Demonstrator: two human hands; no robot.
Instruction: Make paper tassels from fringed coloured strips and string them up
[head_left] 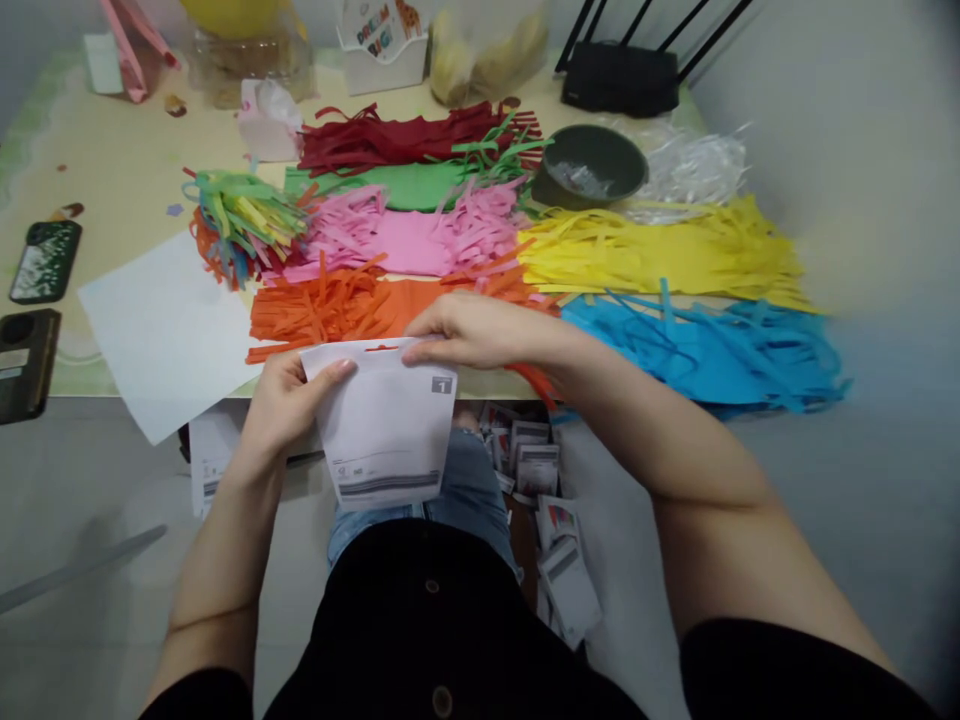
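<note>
A white printed packet (386, 420) with a hang slot at its top edge is held up in front of my lap. My left hand (289, 400) grips its upper left side, thumb flat on the face. My right hand (469, 330) pinches the top edge near the right corner, fingers behind it. Just past the packet lie orange fringed strips (319, 310), partly covered by my right hand and forearm. Behind them are pink fringed strips (412, 240), green ones (424, 187) and dark red ones (405, 140). A mixed-colour bundle of strips (251, 215) lies to the left.
Yellow strips (660, 250) and blue strips (712, 350) lie at the right. A dark bowl (592, 165) holds small clear pieces beside clear plastic (694, 170). A black router (622, 78) stands behind. White paper (169, 330) and phones (46, 262) are left; several packets (566, 580) lie below.
</note>
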